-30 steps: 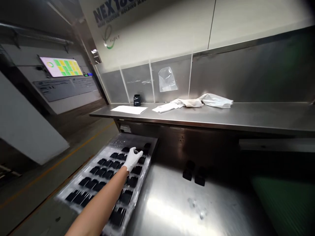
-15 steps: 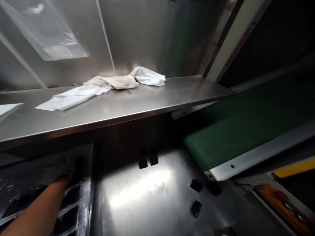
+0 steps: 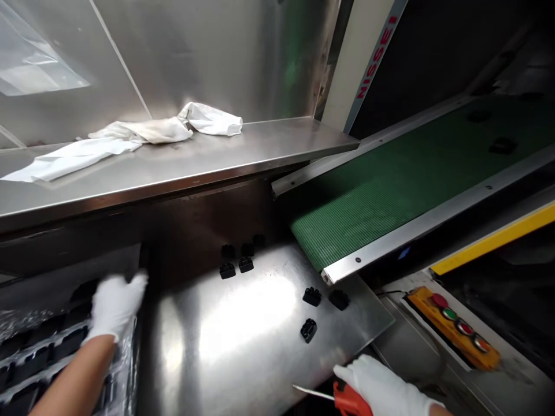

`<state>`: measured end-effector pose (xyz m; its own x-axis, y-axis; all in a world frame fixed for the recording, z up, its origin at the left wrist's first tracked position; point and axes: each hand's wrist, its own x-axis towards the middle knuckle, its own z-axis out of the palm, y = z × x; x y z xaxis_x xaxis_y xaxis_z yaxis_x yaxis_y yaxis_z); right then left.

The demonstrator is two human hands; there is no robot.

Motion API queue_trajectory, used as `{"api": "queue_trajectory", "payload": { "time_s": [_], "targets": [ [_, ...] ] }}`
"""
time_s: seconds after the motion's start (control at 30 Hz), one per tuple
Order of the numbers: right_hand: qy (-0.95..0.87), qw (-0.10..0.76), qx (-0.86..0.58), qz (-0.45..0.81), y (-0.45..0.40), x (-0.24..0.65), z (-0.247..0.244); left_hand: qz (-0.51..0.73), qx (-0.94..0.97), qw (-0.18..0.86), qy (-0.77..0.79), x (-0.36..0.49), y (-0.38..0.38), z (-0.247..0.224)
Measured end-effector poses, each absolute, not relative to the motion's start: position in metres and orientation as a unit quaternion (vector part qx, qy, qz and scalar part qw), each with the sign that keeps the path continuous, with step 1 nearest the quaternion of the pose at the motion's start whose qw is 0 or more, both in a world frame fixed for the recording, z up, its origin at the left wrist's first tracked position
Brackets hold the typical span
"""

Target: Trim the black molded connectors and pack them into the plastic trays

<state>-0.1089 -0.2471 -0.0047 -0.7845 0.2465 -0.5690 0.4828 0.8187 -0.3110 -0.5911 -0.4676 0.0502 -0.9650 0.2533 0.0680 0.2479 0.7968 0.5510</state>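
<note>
My left hand [image 3: 115, 305], in a white glove, is over a plastic-lined tray [image 3: 130, 370] with rows of black parts [image 3: 32, 364] at the lower left. Motion smears its fingers, and I see nothing in its grip. At the bottom right my right hand [image 3: 381, 384], also gloved in white, is closed round a red-handled tool [image 3: 350, 401] with a thin, slightly curved metal tip pointing left. Small black moulded plastic parts lie on the steel table [image 3: 186, 346]: a group [image 3: 245, 264] near the back and a few [image 3: 311, 296] by the conveyor's end.
A green conveyor belt [image 3: 359, 214] slopes in from the right, carrying black parts [image 3: 503, 145]. Below it sits an orange button box [image 3: 455, 328] beside a yellow bar [image 3: 494, 240]. White crumpled cloths [image 3: 143, 132] lie on a steel shelf [image 3: 208, 164] above the table.
The view has swung right and down. My right hand with the red-handled tool has come into view at the bottom. My left hand remains over the tray.
</note>
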Motion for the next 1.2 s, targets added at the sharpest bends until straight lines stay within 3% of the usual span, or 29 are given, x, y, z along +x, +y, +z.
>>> {"api": "queue_trajectory", "payload": {
  "time_s": [0.07, 0.2, 0.3, 0.5, 0.8, 0.93, 1.03, 1.2],
  "targets": [
    [0.915, 0.246, 0.200, -0.251, -0.236, -0.093, -0.005, 0.379, 0.213, 0.058, 0.899, -0.511, -0.436, 0.044],
    [0.920, 0.218, 0.175, -0.274, -0.214, -0.062, -0.004, 0.438, 0.262, 0.281, 0.813, -0.345, -0.374, -0.006],
    [0.930, 0.198, 0.141, -0.274, -0.200, -0.039, -0.003, 0.427, 0.239, 0.258, 0.833, -0.272, -0.340, -0.050],
    [0.942, 0.180, 0.087, -0.269, -0.181, 0.001, -0.005, 0.439, 0.201, 0.184, 0.856, -0.229, -0.307, -0.085],
    [0.943, 0.180, 0.044, -0.277, -0.167, 0.038, -0.006, 0.544, 0.152, 0.179, 0.805, -0.147, -0.336, -0.074],
    [0.935, 0.205, 0.043, -0.284, -0.168, 0.042, -0.005, 0.615, 0.008, 0.273, 0.740, -0.110, -0.363, -0.077],
    [0.927, 0.240, 0.037, -0.286, -0.173, 0.041, -0.007, 0.697, -0.162, 0.383, 0.584, -0.092, -0.381, -0.092],
    [0.912, 0.296, 0.020, -0.283, -0.182, 0.038, -0.033, 0.733, -0.345, 0.404, 0.425, -0.085, -0.395, -0.126]
  ]
}}
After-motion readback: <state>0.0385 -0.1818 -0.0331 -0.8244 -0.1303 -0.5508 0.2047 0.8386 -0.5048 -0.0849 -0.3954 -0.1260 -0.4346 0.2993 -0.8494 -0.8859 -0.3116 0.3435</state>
